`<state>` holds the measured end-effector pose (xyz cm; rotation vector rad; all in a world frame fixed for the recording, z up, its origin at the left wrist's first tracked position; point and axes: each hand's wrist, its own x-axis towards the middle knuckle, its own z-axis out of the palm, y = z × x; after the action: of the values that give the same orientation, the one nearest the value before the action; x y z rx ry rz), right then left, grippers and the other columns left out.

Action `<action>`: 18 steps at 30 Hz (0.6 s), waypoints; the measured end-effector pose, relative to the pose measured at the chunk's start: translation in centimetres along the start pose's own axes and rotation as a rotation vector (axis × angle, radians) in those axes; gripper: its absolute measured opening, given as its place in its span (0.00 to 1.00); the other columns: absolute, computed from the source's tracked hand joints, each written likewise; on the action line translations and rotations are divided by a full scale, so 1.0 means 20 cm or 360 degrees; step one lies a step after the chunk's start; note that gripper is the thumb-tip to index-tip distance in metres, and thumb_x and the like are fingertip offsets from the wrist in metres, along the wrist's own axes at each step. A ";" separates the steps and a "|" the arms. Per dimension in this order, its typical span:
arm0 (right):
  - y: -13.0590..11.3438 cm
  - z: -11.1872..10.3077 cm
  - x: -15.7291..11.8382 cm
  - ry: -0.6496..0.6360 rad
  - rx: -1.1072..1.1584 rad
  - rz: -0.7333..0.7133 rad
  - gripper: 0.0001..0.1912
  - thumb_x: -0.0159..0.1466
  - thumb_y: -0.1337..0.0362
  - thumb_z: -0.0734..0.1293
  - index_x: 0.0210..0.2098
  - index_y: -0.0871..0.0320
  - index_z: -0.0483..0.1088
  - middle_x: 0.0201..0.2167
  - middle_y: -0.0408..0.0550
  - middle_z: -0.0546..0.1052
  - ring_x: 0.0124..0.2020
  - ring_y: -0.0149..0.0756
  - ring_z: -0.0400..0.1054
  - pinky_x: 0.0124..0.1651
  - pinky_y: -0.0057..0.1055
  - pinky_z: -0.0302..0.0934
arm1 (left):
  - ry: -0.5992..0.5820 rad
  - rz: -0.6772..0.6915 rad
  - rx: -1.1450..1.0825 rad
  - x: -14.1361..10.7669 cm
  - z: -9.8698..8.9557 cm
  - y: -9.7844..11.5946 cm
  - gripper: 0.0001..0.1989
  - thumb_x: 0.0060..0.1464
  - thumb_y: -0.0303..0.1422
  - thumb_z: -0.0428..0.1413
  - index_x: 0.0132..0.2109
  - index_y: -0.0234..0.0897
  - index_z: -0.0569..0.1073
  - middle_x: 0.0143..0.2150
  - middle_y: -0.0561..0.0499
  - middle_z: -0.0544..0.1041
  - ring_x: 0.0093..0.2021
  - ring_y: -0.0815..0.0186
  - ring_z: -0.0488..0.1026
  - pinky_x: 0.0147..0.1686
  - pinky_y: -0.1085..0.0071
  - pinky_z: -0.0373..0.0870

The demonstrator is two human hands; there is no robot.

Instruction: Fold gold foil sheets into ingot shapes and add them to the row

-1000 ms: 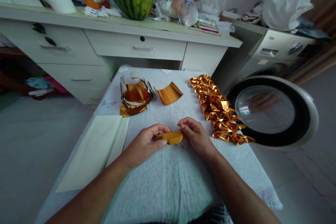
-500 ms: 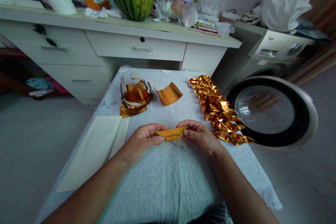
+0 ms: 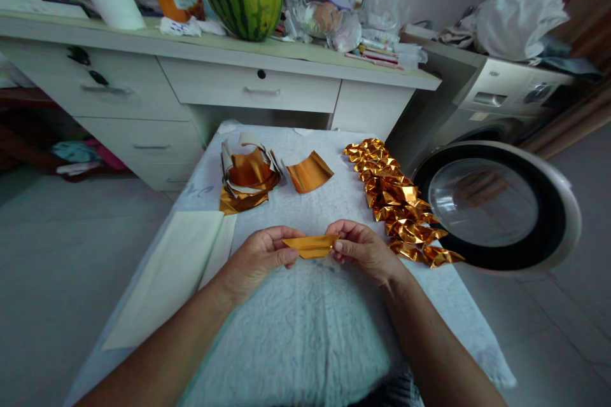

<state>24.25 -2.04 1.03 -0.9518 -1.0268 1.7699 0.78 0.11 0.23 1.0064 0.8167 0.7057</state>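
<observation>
Between my hands, above the cloth-covered table (image 3: 305, 324), is a folded piece of gold foil paper (image 3: 311, 247), long and narrow with slanted ends. My left hand (image 3: 267, 251) pinches its left end between thumb and fingers. My right hand (image 3: 360, 248) has its right end in a pinch. Beyond them lies a single curved gold foil sheet (image 3: 310, 172). To its left is a curled stack of foil sheets (image 3: 251, 168) with pale backs. Rows of shiny folded gold foil pieces (image 3: 389, 187) run along the table's right side.
Pale flat paper (image 3: 165, 280) lies along the table's left edge. Behind the table stands a white desk (image 3: 248, 79) with drawers, bearing a cut watermelon (image 3: 241, 3) and plastic bags. At the right, a washing machine's round door (image 3: 484, 200) hangs open near the table.
The right fingers have shifted slightly on the foil paper's right end. Its left end stays in the left hand's pinch. The whole view has moved a little.
</observation>
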 end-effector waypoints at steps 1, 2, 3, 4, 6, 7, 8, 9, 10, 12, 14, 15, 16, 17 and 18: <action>0.00 0.00 0.00 0.0003 0.0000 0.0002 0.17 0.53 0.59 0.77 0.36 0.60 0.72 0.24 0.39 0.72 0.22 0.23 0.62 0.27 0.22 0.54 | 0.0006 0.0007 0.0013 0.00 0.00 0.00 0.20 0.44 0.36 0.66 0.44 0.32 0.75 0.33 0.50 0.76 0.29 0.71 0.66 0.31 0.73 0.60; 0.00 0.00 0.00 0.0006 0.0002 0.0005 0.17 0.53 0.59 0.77 0.36 0.60 0.72 0.24 0.39 0.72 0.22 0.23 0.62 0.27 0.22 0.54 | 0.0013 0.0012 0.0024 0.00 0.00 0.00 0.20 0.44 0.36 0.67 0.43 0.32 0.75 0.32 0.51 0.76 0.29 0.71 0.66 0.31 0.73 0.60; 0.00 0.00 0.00 0.0007 0.0005 0.0013 0.17 0.53 0.59 0.77 0.36 0.60 0.72 0.23 0.39 0.72 0.22 0.23 0.61 0.27 0.22 0.54 | 0.0020 0.0017 0.0034 0.00 0.00 0.00 0.19 0.44 0.36 0.67 0.42 0.33 0.75 0.31 0.51 0.75 0.29 0.71 0.66 0.31 0.73 0.59; 0.00 0.00 0.00 0.0009 0.0013 0.0023 0.17 0.53 0.59 0.77 0.35 0.60 0.71 0.23 0.39 0.72 0.22 0.23 0.61 0.27 0.22 0.53 | 0.0027 0.0021 0.0040 -0.01 0.00 0.00 0.18 0.43 0.36 0.67 0.42 0.33 0.75 0.31 0.52 0.75 0.29 0.71 0.66 0.31 0.73 0.59; 0.01 0.00 0.00 0.0011 0.0035 0.0040 0.17 0.53 0.58 0.77 0.34 0.60 0.70 0.23 0.39 0.72 0.22 0.23 0.61 0.26 0.22 0.53 | 0.0030 0.0039 0.0009 -0.01 0.01 0.01 0.17 0.43 0.35 0.67 0.40 0.34 0.75 0.33 0.52 0.75 0.32 0.69 0.68 0.33 0.73 0.61; 0.01 0.00 0.00 0.0014 0.0045 0.0046 0.16 0.53 0.58 0.77 0.34 0.59 0.70 0.23 0.39 0.71 0.22 0.24 0.61 0.26 0.22 0.53 | 0.0021 0.0052 -0.0030 -0.01 0.01 0.01 0.16 0.43 0.35 0.67 0.39 0.35 0.75 0.36 0.51 0.76 0.35 0.68 0.69 0.35 0.72 0.62; 0.01 0.00 0.00 0.0015 0.0049 0.0052 0.16 0.53 0.58 0.77 0.34 0.59 0.70 0.23 0.39 0.71 0.22 0.24 0.61 0.26 0.22 0.53 | 0.0004 0.0066 -0.0072 -0.01 0.01 0.01 0.15 0.43 0.34 0.67 0.39 0.35 0.74 0.39 0.50 0.76 0.38 0.67 0.71 0.38 0.71 0.63; 0.01 0.00 0.00 0.0011 0.0050 0.0055 0.16 0.53 0.58 0.77 0.33 0.59 0.70 0.23 0.39 0.71 0.22 0.24 0.61 0.26 0.22 0.53 | -0.0012 0.0079 -0.0109 -0.01 0.01 0.01 0.15 0.43 0.34 0.67 0.39 0.35 0.74 0.42 0.50 0.76 0.40 0.65 0.71 0.41 0.70 0.64; 0.01 0.00 0.00 0.0006 0.0047 0.0056 0.16 0.53 0.58 0.77 0.33 0.59 0.70 0.23 0.39 0.71 0.22 0.24 0.61 0.26 0.22 0.53 | -0.0024 0.0087 -0.0135 -0.01 0.01 0.00 0.14 0.44 0.34 0.67 0.38 0.35 0.74 0.44 0.49 0.76 0.43 0.64 0.71 0.44 0.69 0.64; 0.01 0.01 -0.01 -0.0010 0.0036 0.0064 0.16 0.53 0.58 0.77 0.33 0.59 0.70 0.23 0.39 0.71 0.22 0.24 0.61 0.27 0.22 0.53 | -0.0027 0.0075 -0.0151 -0.01 0.02 0.00 0.14 0.44 0.34 0.67 0.38 0.35 0.74 0.42 0.49 0.76 0.42 0.64 0.72 0.45 0.67 0.63; 0.00 0.01 -0.01 -0.0016 0.0026 0.0078 0.16 0.52 0.58 0.77 0.32 0.60 0.70 0.23 0.39 0.71 0.22 0.24 0.61 0.26 0.23 0.53 | -0.0017 0.0049 -0.0163 -0.01 0.02 0.00 0.15 0.43 0.35 0.67 0.37 0.35 0.74 0.39 0.49 0.76 0.39 0.64 0.72 0.42 0.68 0.63; 0.00 0.01 -0.01 -0.0016 0.0023 0.0085 0.17 0.52 0.58 0.77 0.32 0.60 0.70 0.23 0.39 0.71 0.22 0.24 0.61 0.26 0.23 0.53 | -0.0015 0.0039 -0.0173 -0.01 0.02 0.00 0.15 0.42 0.36 0.67 0.37 0.34 0.74 0.37 0.50 0.76 0.38 0.65 0.71 0.41 0.68 0.63; 0.00 0.02 -0.01 -0.0020 0.0025 0.0089 0.16 0.52 0.58 0.77 0.32 0.60 0.71 0.23 0.39 0.71 0.22 0.24 0.61 0.26 0.23 0.53 | -0.0017 0.0031 -0.0179 -0.01 0.02 0.00 0.15 0.42 0.36 0.68 0.36 0.34 0.74 0.35 0.50 0.76 0.36 0.65 0.71 0.39 0.69 0.62; 0.00 0.02 -0.01 -0.0028 0.0030 0.0089 0.16 0.52 0.58 0.77 0.33 0.60 0.71 0.22 0.39 0.70 0.22 0.24 0.61 0.26 0.22 0.52 | -0.0018 0.0027 -0.0180 -0.01 0.01 0.00 0.15 0.42 0.36 0.68 0.36 0.34 0.74 0.34 0.51 0.76 0.35 0.66 0.70 0.38 0.70 0.62; 0.00 0.02 -0.01 -0.0037 0.0037 0.0088 0.16 0.52 0.58 0.77 0.33 0.60 0.71 0.22 0.38 0.70 0.22 0.24 0.60 0.26 0.22 0.52 | -0.0016 0.0025 -0.0179 -0.01 0.01 0.00 0.15 0.41 0.36 0.68 0.35 0.34 0.74 0.33 0.51 0.75 0.34 0.67 0.69 0.37 0.70 0.61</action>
<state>24.03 -2.38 1.13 -0.9552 -1.0011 1.8387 0.86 -0.19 0.43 0.9154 0.7526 0.7513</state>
